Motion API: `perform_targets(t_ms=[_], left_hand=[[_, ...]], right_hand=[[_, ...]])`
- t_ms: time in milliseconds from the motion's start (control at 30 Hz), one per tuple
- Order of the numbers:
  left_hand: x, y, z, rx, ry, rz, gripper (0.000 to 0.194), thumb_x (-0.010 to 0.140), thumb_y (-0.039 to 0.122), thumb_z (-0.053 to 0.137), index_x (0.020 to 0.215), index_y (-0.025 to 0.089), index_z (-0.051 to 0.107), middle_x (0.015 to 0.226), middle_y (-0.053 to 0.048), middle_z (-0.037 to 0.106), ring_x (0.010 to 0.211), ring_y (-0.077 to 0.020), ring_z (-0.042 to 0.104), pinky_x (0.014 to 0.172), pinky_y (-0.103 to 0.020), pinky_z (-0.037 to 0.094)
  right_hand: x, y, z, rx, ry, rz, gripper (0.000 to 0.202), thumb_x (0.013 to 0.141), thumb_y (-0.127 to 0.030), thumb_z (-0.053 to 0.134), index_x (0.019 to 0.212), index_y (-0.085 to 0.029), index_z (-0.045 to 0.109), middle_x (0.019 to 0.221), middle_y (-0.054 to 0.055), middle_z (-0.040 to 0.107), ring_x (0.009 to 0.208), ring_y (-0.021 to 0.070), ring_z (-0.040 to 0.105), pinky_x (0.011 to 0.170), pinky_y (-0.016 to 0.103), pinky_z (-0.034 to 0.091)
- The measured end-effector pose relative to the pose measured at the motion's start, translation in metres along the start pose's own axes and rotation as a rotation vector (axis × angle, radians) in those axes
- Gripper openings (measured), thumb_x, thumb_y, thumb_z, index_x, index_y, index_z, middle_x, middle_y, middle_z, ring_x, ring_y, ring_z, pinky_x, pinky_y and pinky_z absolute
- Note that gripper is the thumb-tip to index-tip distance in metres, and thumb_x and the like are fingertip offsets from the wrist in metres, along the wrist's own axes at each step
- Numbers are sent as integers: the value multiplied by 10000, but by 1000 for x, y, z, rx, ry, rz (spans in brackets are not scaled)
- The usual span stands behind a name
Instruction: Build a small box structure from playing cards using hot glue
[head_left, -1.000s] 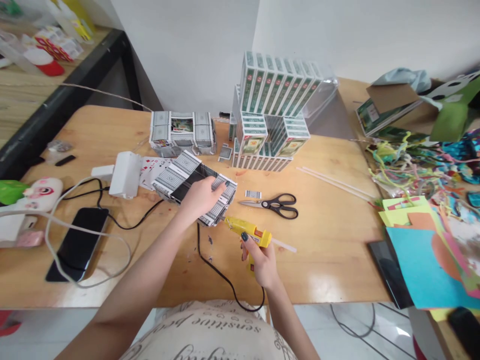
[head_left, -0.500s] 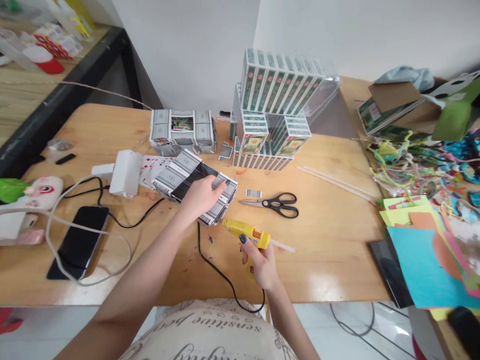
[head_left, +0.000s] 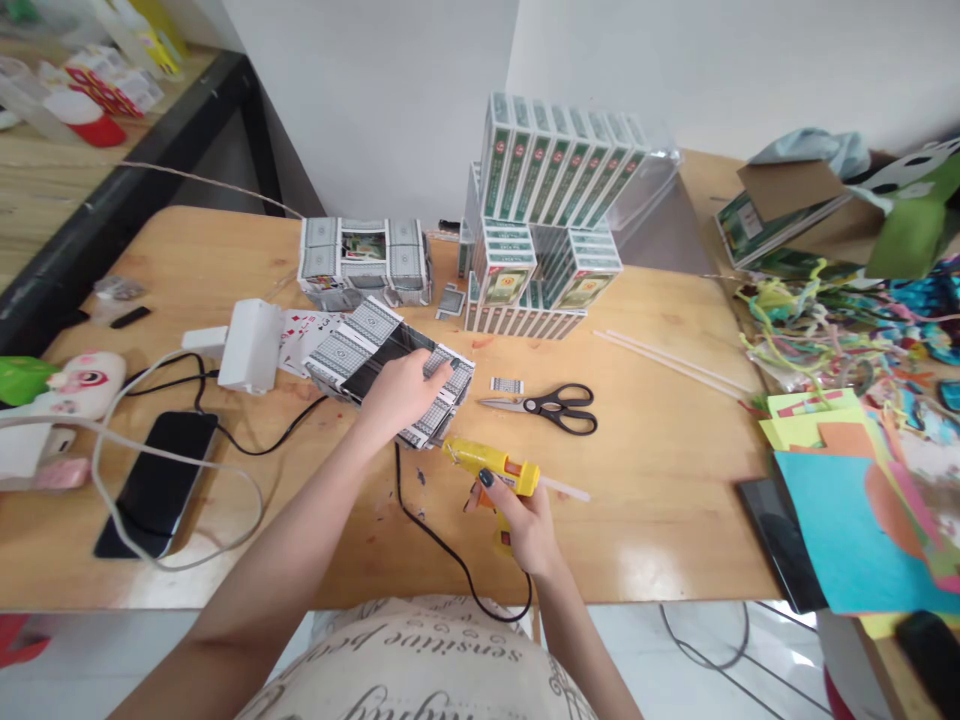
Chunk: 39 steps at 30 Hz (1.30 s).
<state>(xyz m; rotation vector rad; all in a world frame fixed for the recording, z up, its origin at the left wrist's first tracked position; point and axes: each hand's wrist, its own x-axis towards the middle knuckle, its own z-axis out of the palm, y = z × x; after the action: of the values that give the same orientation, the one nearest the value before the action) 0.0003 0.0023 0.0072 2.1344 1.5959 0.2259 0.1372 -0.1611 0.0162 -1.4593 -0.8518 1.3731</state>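
Observation:
My left hand (head_left: 407, 392) grips the near right part of a box-like structure made of playing cards (head_left: 352, 350), its thumb along the top. The structure lies tilted on the table, grey patterned card backs outward, with a dark middle. In my right hand (head_left: 527, 523) is a yellow hot glue gun (head_left: 491, 465), with a glue stick (head_left: 566, 489) poking from its rear. Its nozzle points left and meets the structure's lower right edge; whether glue is flowing I cannot tell. Black-handled scissors (head_left: 551, 406) and a small card piece (head_left: 507, 385) lie to the right.
Behind stands a second card structure (head_left: 365, 262), beside stacked card boxes (head_left: 555, 170). Two spare glue sticks (head_left: 667, 362) lie at right, near coloured paper (head_left: 855, 530). A phone (head_left: 157, 485), cables and a white power adapter (head_left: 251, 345) are at left. The gun's black cord (head_left: 450, 555) loops toward me.
The fingers of my right hand have shifted slightly on the glue gun's trigger area. The gun's tip and my left hand stay nearly in place.

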Motion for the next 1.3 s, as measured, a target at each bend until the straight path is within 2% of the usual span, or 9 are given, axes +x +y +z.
perform_targets(t_ms=[333, 967, 1200, 1300], left_hand=[[-1, 1, 0, 6, -3, -18, 371, 873, 477, 380, 824, 171, 584, 789, -99, 667, 756, -234, 616, 615, -281, 356], [-1, 1, 1, 30, 3, -14, 376, 881, 478, 377, 835, 172, 591, 818, -97, 681, 791, -236, 633, 634, -277, 389], [-1, 0, 2, 40, 13, -6, 378, 879, 481, 368, 836, 177, 589, 791, -99, 673, 766, -245, 626, 631, -286, 389], [-2, 0, 2, 44, 7, 2, 375, 881, 477, 360, 821, 181, 583, 782, -98, 669, 760, -243, 624, 631, -287, 386]], right_hand=[[1, 10, -3, -32, -21, -14, 407, 825, -475, 534, 549, -177, 549, 569, 10, 540, 598, 132, 500, 593, 251, 405], [-1, 13, -2, 9, -27, 31, 358, 799, -479, 570, 613, -175, 535, 547, -12, 505, 526, 114, 473, 512, 237, 381], [4, 8, -9, -7, -106, 26, 343, 803, -463, 570, 620, -173, 566, 609, 1, 548, 600, 131, 513, 605, 261, 419], [4, 5, -18, -23, -39, 9, 322, 802, -468, 564, 682, -173, 611, 681, 27, 613, 706, 161, 561, 678, 281, 447]])
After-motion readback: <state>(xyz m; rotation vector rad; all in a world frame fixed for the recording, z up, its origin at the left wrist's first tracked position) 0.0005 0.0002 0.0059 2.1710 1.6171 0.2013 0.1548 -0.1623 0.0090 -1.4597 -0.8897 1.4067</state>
